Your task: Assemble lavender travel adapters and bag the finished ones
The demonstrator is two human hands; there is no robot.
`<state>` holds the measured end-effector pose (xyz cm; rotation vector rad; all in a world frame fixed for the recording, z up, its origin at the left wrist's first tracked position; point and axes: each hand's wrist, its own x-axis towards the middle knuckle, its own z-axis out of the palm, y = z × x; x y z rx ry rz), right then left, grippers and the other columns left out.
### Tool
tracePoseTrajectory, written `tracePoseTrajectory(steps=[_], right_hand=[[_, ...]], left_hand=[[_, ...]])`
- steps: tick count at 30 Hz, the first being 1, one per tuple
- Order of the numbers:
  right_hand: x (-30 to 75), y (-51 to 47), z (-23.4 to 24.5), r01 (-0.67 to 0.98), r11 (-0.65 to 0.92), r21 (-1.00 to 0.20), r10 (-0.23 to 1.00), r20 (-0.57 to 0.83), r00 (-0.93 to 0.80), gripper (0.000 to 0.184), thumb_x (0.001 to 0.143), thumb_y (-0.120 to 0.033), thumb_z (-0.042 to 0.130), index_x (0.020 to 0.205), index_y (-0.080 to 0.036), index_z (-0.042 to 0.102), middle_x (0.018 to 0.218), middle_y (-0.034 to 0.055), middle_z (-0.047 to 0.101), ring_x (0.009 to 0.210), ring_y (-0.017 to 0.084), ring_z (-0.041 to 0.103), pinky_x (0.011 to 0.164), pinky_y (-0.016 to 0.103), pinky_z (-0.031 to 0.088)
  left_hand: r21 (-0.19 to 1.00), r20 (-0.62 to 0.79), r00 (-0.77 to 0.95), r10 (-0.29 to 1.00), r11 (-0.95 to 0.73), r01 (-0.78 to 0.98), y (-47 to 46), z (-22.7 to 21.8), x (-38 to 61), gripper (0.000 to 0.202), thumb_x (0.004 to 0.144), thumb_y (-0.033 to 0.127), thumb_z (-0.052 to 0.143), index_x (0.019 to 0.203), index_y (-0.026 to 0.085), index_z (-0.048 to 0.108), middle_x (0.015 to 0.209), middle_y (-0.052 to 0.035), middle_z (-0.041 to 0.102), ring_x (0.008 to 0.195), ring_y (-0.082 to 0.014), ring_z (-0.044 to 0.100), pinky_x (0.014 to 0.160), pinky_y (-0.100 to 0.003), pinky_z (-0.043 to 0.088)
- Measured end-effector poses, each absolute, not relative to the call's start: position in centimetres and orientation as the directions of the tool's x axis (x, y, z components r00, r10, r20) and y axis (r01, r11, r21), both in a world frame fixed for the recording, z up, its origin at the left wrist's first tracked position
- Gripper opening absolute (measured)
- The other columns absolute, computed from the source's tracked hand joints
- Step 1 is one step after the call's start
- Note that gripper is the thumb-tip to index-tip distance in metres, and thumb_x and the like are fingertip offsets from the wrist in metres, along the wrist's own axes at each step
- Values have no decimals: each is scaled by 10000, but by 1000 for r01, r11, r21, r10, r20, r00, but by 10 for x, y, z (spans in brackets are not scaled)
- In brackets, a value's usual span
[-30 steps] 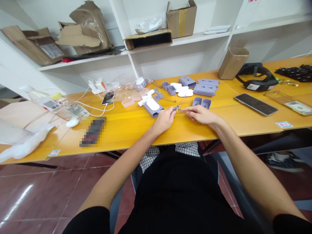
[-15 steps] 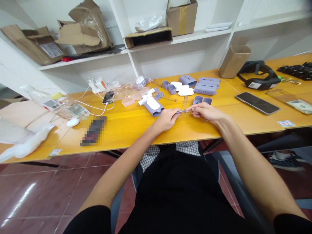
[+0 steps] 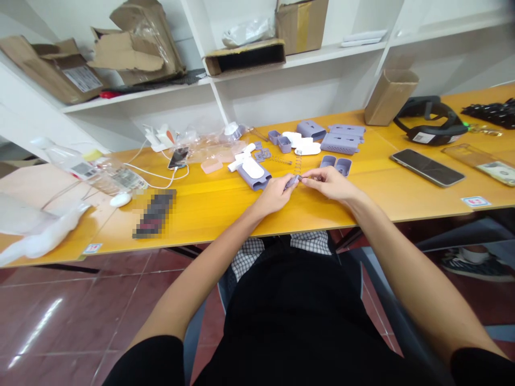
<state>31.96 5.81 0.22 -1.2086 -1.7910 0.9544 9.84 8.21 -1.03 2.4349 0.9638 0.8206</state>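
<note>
1. Yellow wooden table [image 3: 217,212] below white shelves, lilac plastic parts spread across its middle.
2. Your left hand [image 3: 276,194] pinches a small lilac piece [image 3: 293,182] just above the table, near its front edge.
3. Your right hand [image 3: 330,184] meets it, fingertips drawn narrow at the piece's end. What they grip is too small to tell.
4. Little looks joined so far. A spring [image 3: 298,161], twin cups [image 3: 337,165] and vented covers [image 3: 341,142] lie loose behind your hands, and only one housing [image 3: 252,174] with a white insert seems part-built.
</note>
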Motion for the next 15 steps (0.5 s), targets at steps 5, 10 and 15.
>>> tracePoseTrajectory(steps=[5, 10, 15], right_hand=[[320, 53, 6, 358, 252, -899, 948, 156, -276, 443, 878, -593, 743, 931, -163, 832, 571, -49, 473, 539, 104, 325, 519, 300, 254], [323, 54, 3, 358, 212, -909, 956, 117, -269, 396, 868, -568, 752, 920, -187, 847, 567, -42, 497, 512, 95, 301, 478, 290, 216], [326, 56, 0, 370, 181, -911, 961, 83, -265, 389, 852, -578, 758, 904, -205, 857, 581, -23, 531, 507, 100, 324, 457, 283, 193]], left_hand=[[564, 320, 617, 719, -668, 486, 82, -8, 98, 286, 1111, 344, 490, 868, 208, 558, 811, -35, 656, 733, -195, 591, 710, -321, 413], [547, 296, 629, 719, -667, 506, 84, -8, 97, 171, 1080, 272, 519, 948, 198, 599, 903, -52, 709, 821, -215, 642, 783, -332, 462], [489, 295, 618, 729, -671, 558, 83, -11, 98, 230, 986, 66, 488, 1126, 178, 633, 1087, -100, 758, 1009, -257, 701, 933, -381, 520]])
